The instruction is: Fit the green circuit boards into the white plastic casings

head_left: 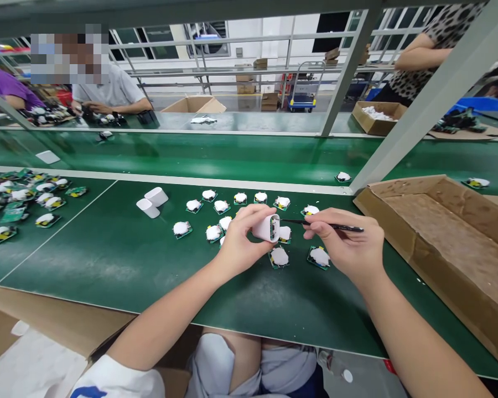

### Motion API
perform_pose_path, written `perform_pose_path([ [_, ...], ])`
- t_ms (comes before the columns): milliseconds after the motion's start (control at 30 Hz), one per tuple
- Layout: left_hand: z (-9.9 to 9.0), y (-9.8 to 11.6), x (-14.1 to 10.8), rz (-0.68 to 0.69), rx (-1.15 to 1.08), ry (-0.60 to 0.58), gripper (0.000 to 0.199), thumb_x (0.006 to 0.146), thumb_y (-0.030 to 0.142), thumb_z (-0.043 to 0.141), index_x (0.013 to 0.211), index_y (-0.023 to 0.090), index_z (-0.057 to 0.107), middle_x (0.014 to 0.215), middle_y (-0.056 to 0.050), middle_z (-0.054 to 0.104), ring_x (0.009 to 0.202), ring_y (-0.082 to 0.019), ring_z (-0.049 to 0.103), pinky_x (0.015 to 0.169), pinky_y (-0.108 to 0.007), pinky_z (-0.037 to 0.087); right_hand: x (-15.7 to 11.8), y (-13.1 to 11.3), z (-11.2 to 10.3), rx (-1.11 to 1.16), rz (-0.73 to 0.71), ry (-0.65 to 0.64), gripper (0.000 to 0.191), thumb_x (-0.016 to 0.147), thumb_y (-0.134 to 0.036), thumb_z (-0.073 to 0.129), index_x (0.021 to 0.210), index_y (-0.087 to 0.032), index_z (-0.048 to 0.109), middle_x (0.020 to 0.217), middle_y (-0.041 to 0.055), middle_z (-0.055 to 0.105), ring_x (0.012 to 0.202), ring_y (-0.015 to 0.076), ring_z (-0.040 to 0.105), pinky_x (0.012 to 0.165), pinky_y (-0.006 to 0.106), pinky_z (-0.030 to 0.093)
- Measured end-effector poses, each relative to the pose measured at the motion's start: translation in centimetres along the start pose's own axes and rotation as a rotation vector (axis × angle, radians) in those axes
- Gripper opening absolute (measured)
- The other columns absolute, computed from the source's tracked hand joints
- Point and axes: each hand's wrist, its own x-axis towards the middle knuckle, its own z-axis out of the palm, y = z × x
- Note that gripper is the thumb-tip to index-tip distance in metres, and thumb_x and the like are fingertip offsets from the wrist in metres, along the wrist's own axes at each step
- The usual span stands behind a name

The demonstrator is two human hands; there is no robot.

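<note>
My left hand (pixel 243 237) is closed around a white plastic housing (pixel 262 228), its open end facing right with part of a circuit board showing inside. Between the fingers of my right hand (pixel 351 240) is a thin black tweezers-like tool (pixel 340 226); its tip points left and reaches the housing's opening. Around and beneath my hands, several small green circuit boards topped with white material lie on the green bench, among them one board (pixel 279 257) just below the housing and another board (pixel 318 257) beside my right hand. Two white empty housings (pixel 151 202) rest farther left.
A pile of circuit boards (pixel 20 196) lies at the left. On the right stands a shallow cardboard box (pixel 452 249). Beyond the bench runs a green conveyor belt (pixel 191 155), with metal posts (pixel 423 99) rising beside it. Several people are at the far side.
</note>
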Motion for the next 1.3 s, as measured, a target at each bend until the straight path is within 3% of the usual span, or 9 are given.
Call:
perform_pose_path([
  [267,0.0,-0.1,0.1,0.086,0.072,0.068,0.04,0.066,0.008,0.069,0.103,0.022,0.063,0.106,-0.006,0.061,0.098,-0.019,0.06,0.08,-0.03,0.049,-0.2,-0.5,0.5,-0.097,-0.066,0.002,0.015,0.082,-0.006,0.065,0.084,-0.019,0.071,0.072,0.0022,0.068,0.061,0.0143,0.064,0.054,0.025,0.051],
  [433,0.1,-0.2,0.0,0.125,0.032,0.129,0.043,0.065,0.005,0.069,0.104,0.022,0.062,0.106,-0.005,0.06,0.098,-0.017,0.059,0.074,-0.026,0.05,-0.6,-1.1,1.2,-0.16,-0.149,-0.003,0.016,0.083,-0.005,0.064,0.081,-0.019,0.069,0.072,0.0019,0.068,0.064,0.0139,0.064,0.057,0.024,0.052],
  [533,0.3,-0.3,-0.1,0.113,-0.011,0.195,0.042,0.064,0.007,0.072,0.102,0.023,0.062,0.105,-0.005,0.059,0.099,-0.017,0.058,0.069,-0.023,0.051,-1.2,-1.3,2.0,-0.234,-0.215,-0.006,0.015,0.081,-0.003,0.065,0.082,-0.018,0.068,0.075,0.0032,0.068,0.066,0.0135,0.064,0.057,0.022,0.052],
  [633,0.4,-0.5,0.0,0.07,-0.036,0.225,0.04,0.063,0.011,0.075,0.1,0.022,0.063,0.105,-0.005,0.058,0.1,-0.018,0.058,0.075,-0.025,0.052,-1.8,-1.3,2.6,-0.323,-0.283,-0.022,0.017,0.08,-0.004,0.066,0.09,-0.018,0.067,0.078,0.0044,0.068,0.068,0.0143,0.065,0.06,0.023,0.053],
  [867,0.4,-0.7,0.2,0.005,-0.008,0.184,0.042,0.062,0.013,0.075,0.101,0.022,0.064,0.108,-0.006,0.058,0.101,-0.018,0.058,0.071,-0.025,0.052,-1.0,-1.7,2.0,-0.222,-0.167,0.175,0.016,0.083,-0.005,0.063,0.081,-0.02,0.067,0.074,0.002,0.069,0.064,0.015,0.065,0.057,0.025,0.054],
  [1300,0.3,-0.3,-0.2,0.0,0.054,0.12,0.047,0.063,0.004,0.067,0.105,0.024,0.063,0.109,-0.006,0.056,0.103,-0.02,0.054,0.084,-0.033,0.047,-1.2,-1.2,2.2,-0.207,-0.142,0.163,0.018,0.084,-0.005,0.063,0.085,-0.022,0.068,0.076,0.0014,0.07,0.064,0.0149,0.065,0.056,0.027,0.054],
])
